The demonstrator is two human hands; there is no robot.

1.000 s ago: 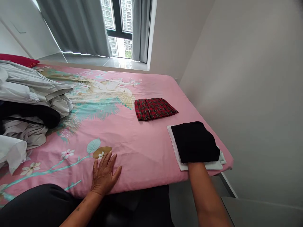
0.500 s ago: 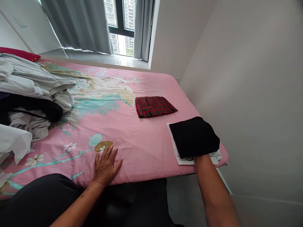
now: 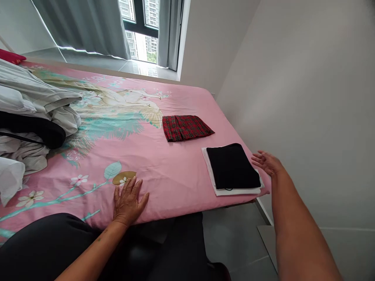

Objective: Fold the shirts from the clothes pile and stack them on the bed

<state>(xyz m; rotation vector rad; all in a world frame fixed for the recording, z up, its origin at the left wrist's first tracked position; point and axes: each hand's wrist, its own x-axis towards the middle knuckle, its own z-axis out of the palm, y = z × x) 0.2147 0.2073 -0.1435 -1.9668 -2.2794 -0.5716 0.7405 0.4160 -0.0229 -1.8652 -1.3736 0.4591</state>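
Observation:
My left hand (image 3: 127, 201) lies flat on the pink flowered bedsheet (image 3: 172, 179), fingers spread and nothing in it. Just past the bed's right edge, my right hand (image 3: 266, 162) hovers with its fingers stretched out, holding nothing. Close to it, a folded black garment (image 3: 233, 166) rests on top of a folded white garment (image 3: 211, 175) at the bed's near right corner. Farther back on the sheet lies a folded red plaid garment (image 3: 187, 128), apart from both hands.
A heap of loose white and grey clothes (image 3: 38, 93) with a black piece (image 3: 32, 127) spreads over the left side. A red item (image 3: 10, 56) lies behind it. The white wall (image 3: 307, 97) bounds the right side, and a curtained window (image 3: 143, 43) is at the back.
My right hand has come out from under the black garment and moved right, off the stack. The black garment now lies flatter. The view has shifted slightly; my left hand stays on the sheet.

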